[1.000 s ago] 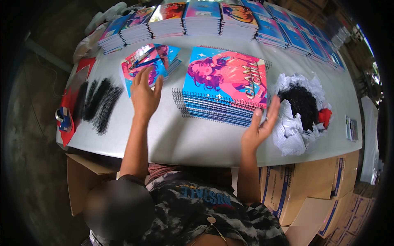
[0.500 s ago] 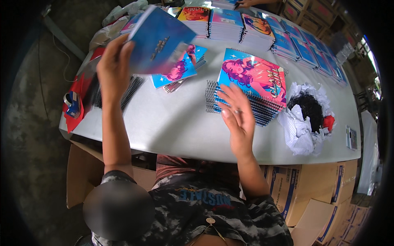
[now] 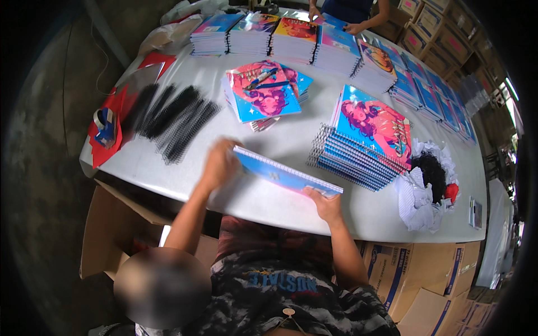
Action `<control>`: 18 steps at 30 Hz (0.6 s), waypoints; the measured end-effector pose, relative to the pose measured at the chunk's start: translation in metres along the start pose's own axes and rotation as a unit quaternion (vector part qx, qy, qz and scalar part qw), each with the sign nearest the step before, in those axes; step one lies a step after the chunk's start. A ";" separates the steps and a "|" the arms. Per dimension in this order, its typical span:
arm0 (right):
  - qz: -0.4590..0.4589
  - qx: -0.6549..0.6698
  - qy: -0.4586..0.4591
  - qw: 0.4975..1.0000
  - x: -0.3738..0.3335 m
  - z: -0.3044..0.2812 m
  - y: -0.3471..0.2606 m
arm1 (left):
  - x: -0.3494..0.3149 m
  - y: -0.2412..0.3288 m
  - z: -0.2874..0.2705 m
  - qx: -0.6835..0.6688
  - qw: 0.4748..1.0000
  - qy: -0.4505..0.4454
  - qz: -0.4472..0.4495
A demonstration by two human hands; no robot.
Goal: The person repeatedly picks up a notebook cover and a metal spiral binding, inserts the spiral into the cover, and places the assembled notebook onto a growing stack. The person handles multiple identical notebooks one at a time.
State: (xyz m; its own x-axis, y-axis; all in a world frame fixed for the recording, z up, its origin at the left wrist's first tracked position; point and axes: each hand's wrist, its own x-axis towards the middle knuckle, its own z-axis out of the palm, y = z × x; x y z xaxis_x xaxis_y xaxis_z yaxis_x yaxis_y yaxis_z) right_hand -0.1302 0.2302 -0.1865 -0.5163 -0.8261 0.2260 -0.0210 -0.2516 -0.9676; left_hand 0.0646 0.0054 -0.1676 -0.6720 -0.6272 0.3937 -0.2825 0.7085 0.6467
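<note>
An unbound notebook (image 3: 283, 178) with a blue and pink cover is held low over the near side of the table, its edge with a row of holes facing up. My left hand (image 3: 217, 167), smeared by motion, is closed round its left end. Gripping the right end is my right hand (image 3: 326, 206), thumb on the cover. Beyond them lies a small pile of loose notebooks (image 3: 269, 103) with pens (image 3: 266, 83) on top. To the right stands a stack of spiral-bound notebooks (image 3: 374, 120), coils toward me. Several black spiral coils (image 3: 185, 123) lie at the left.
Tall notebook stacks (image 3: 294, 39) line the far side. A blue tape dispenser (image 3: 105, 129) rests on red sheets at left. Crumpled paper (image 3: 413, 201) holding black scraps sits at right. Cardboard boxes (image 3: 417, 269) stand below the table. Another person's hand (image 3: 353, 28) is at the far edge.
My left hand has brought the notebook down from the upper left to the near middle. My right hand, open before, has moved down and taken its right end. The view has shifted.
</note>
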 end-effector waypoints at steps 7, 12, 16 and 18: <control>-0.070 -0.049 -0.064 0.994 0.006 0.015 -0.037 | 0.046 -0.077 -0.048 0.379 0.909 0.124 -0.116; -0.060 -0.017 -0.065 0.996 0.005 0.006 -0.042 | 0.066 -0.050 -0.091 0.190 0.935 0.128 -0.271; -0.049 0.018 -0.077 0.996 0.014 0.006 -0.052 | 0.071 -0.045 -0.117 0.136 0.935 0.132 -0.299; -0.049 0.010 -0.091 0.995 0.017 0.006 -0.053 | 0.068 -0.040 -0.118 0.210 0.933 0.081 -0.282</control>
State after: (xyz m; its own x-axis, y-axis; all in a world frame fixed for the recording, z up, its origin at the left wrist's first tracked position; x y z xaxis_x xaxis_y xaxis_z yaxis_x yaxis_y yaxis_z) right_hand -0.1328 0.2265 -0.1312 -0.3492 -0.8745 0.3367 -0.0443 -0.3435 -0.9381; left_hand 0.1112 -0.1038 -0.0903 -0.2333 -0.9550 0.1832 -0.8260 0.2940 0.4809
